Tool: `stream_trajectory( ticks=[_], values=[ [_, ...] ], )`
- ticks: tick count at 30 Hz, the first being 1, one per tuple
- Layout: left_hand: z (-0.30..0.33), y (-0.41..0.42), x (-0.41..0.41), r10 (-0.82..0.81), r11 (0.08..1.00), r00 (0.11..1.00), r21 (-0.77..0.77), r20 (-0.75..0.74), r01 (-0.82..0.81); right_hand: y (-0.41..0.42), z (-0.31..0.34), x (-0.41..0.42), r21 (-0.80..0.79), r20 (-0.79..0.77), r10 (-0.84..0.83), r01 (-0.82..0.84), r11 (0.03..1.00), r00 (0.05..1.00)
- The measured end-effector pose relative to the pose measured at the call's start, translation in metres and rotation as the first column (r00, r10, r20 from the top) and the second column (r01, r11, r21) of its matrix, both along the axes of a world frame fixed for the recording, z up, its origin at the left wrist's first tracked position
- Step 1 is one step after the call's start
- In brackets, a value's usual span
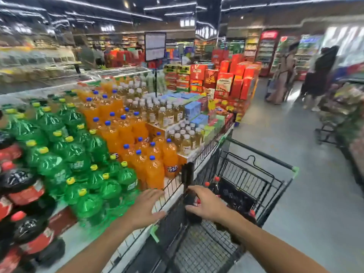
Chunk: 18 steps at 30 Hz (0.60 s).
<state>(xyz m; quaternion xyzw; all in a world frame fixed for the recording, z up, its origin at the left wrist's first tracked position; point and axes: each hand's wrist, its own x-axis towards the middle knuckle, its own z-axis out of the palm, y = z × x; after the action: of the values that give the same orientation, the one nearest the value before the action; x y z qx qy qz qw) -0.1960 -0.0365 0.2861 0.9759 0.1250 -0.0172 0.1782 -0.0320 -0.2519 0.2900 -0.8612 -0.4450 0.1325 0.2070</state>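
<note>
and here we are at the drinks display, our right hand (206,203) wrapped over a dark cola bottle (194,216), fingers curled round its body, holding it inside the near corner of the cart (262,154), above the basket floor. our left hand (147,205) is spread, holding nothing, by the display's wire rail (173,186). more red-capped bottles (213,186) stand deeper in the cart. we'd judge this one full and heavy, with smooth plastic that may slip and liquid that shifts. the best hold looks like the waist or the neck under the cap, spare hand under the base.
</note>
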Motion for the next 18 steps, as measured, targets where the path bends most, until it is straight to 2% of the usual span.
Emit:
stream_trajectory(
  ticks=[7, 14, 18],
  values=[
    [-0.02, -0.057, 0.094, -0.132, 0.991, 0.989, -0.047, -0.066, 0.129, -0.066, -0.025, 0.064, -0.046, -0.084, -0.153, 0.15, 0.988, 0.985],
    [-0.05, -0.048, 0.164, -0.214, 0.967, 0.969, -0.165, -0.125, 0.193, -0.061, -0.048, 0.102, -0.056, -0.223, -0.256, 0.25, 0.967, 0.941],
    [-0.071, -0.033, 0.195, -0.221, 0.954, 0.962, -0.242, -0.161, 0.179, -0.049, -0.058, 0.12, -0.083, -0.331, -0.339, 0.331, 0.94, 0.881]
  ],
)
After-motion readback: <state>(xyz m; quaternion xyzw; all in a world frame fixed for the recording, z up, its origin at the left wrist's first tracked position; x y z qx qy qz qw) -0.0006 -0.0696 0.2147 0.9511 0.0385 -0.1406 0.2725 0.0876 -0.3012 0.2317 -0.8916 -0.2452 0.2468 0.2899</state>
